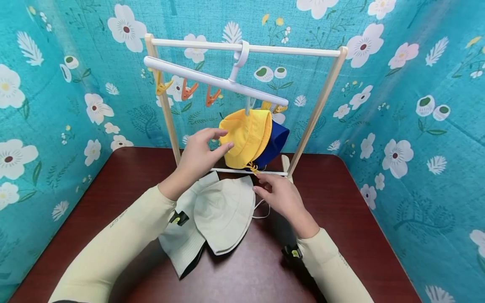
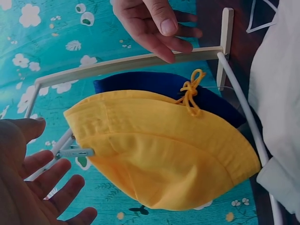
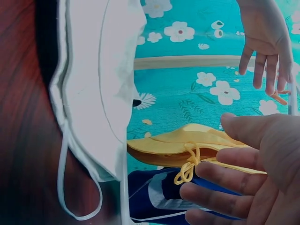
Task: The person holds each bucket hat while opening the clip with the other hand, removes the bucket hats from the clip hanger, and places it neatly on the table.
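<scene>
Against floral cloth (image 1: pixel 398 101), yellow hat (image 1: pixel 240 136) between left hand (image 1: pixel 198 153) and right hand (image 1: pixel 282 195), both spread.

In front of me, a bright yellow fabric bucket hat (image 1: pixel 239 136) hangs on its side, crown toward my left and brim toward my right, with a yellow cord (image 1: pixel 252 167) tied in a bow low on the brim. A pale blue plastic clip (image 1: pixel 248 106) holds it under the slanting white hanger (image 1: pixel 212 78), overlapping a navy-blue fabric hat (image 1: pixel 278 136). My left hand (image 1: pixel 198 153) is near the crown, my right hand (image 1: pixel 282 193) near the bow.
</scene>
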{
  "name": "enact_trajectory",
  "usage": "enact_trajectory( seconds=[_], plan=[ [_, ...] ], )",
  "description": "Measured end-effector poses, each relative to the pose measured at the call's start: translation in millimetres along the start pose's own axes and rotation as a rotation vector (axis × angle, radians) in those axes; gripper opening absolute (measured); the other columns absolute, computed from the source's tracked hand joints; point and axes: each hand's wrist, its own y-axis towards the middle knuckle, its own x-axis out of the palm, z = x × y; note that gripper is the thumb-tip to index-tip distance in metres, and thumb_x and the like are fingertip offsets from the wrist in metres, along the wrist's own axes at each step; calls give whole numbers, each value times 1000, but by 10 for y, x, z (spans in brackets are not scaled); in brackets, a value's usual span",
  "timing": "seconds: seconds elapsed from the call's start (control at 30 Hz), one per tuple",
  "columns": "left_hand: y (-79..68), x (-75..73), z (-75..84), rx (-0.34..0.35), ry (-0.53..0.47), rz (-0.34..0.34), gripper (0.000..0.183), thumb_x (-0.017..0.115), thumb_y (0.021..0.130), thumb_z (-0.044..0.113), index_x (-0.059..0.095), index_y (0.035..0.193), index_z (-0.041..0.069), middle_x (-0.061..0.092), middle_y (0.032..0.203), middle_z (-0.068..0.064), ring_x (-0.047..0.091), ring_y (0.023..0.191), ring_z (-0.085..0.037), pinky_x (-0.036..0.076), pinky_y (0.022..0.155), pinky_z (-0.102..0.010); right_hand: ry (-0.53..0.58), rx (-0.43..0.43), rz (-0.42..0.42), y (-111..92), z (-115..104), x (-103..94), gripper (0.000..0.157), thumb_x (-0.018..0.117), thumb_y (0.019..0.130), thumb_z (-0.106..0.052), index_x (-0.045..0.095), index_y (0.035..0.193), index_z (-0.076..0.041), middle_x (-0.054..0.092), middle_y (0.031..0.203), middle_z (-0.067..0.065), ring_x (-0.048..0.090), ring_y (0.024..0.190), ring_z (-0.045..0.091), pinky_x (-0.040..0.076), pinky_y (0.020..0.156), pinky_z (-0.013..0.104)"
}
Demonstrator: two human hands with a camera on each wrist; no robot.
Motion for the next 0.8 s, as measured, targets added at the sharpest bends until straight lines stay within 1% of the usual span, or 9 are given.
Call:
enact_trajectory(
  seconds=[0.17,0.23,0.37,0.43,0.57,0.73,0.8],
  plan=[
    [84,-6,53,-1,-7,18,42,72,96,44,71,127,16,71,124,-2,65,113,-16,55,89,-38,11,6,30,76,-19,-47,45,75,93,-43,71,130,-18,76,112,-3,71,93,19,57,73,40],
    [123,3,72,-6,-1,19,43,71,95,46,72,127,17,71,124,0,64,112,-12,55,88,-36,8,27,33,106,-22,-72,45,74,94,-43,71,131,-18,76,113,-2,71,94,19,57,74,40],
    [211,19,109,-19,2,29,43,70,96,48,72,127,18,71,125,1,63,111,-11,55,90,-34,10,79,35,161,-27,-117,47,72,94,-46,69,133,-19,75,115,-2,72,97,21,57,73,40],
    [252,23,123,-30,2,34,43,70,95,48,72,126,18,71,125,2,63,111,-12,54,92,-34,15,99,39,184,-30,-135,47,72,95,-47,69,134,-20,75,116,-1,72,97,20,58,73,41],
    [321,30,149,-50,-17,47,42,71,95,46,73,125,17,72,125,-1,63,111,-14,54,94,-36,24,123,59,220,-35,-159,47,71,95,-48,69,133,-21,75,116,-1,73,96,17,58,74,42],
    [397,55,185,-50,-33,63,41,72,96,43,73,124,14,73,123,-4,64,110,-18,53,93,-38,23,127,92,244,-31,-181,48,71,95,-47,69,133,-19,76,114,-1,72,93,17,57,73,43],
    [431,70,202,-57,-31,68,41,72,96,44,74,123,15,73,122,-3,64,111,-19,53,93,-37,32,130,101,255,-28,-186,48,72,94,-47,69,132,-18,76,114,0,73,92,18,57,73,43]
  ],
)
